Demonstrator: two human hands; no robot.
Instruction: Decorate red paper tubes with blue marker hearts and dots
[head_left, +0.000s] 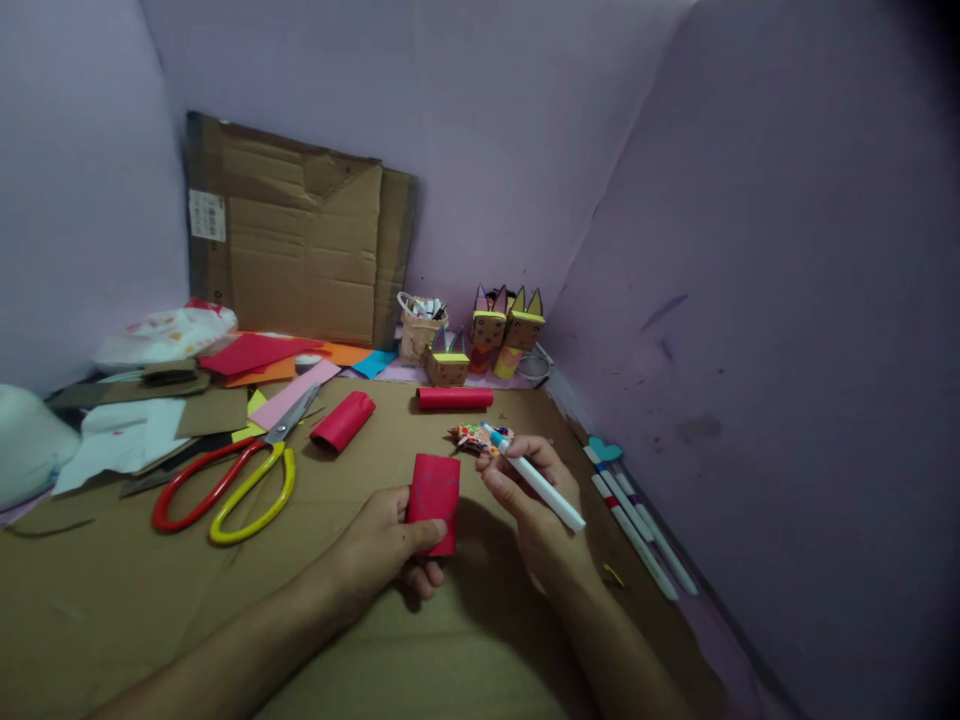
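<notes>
In my left hand point(401, 540) is a red paper tube point(436, 490), somewhat flattened, gripped near its lower end with the thumb across its front. Faint curved lines are drawn on its upper part. My right hand point(544, 510) holds a white marker point(544, 485) with a blue tip end pointing up and left, apart from the tube. Just beyond that hand lies a colourful patterned bundle point(474, 437), partly hidden, whose kind I cannot make out. Two more red paper rolls, one at the left point(343, 422) and one farther back point(454, 398), rest on the cardboard.
Large scissors point(251, 480) with red and yellow handles lie at the left, near coloured paper sheets point(255, 352). Several markers point(637, 535) line the right edge. Cardboard animal-faced boxes point(448, 370) and a small basket point(422, 335) stand at the back before a leaning cardboard sheet point(300, 240).
</notes>
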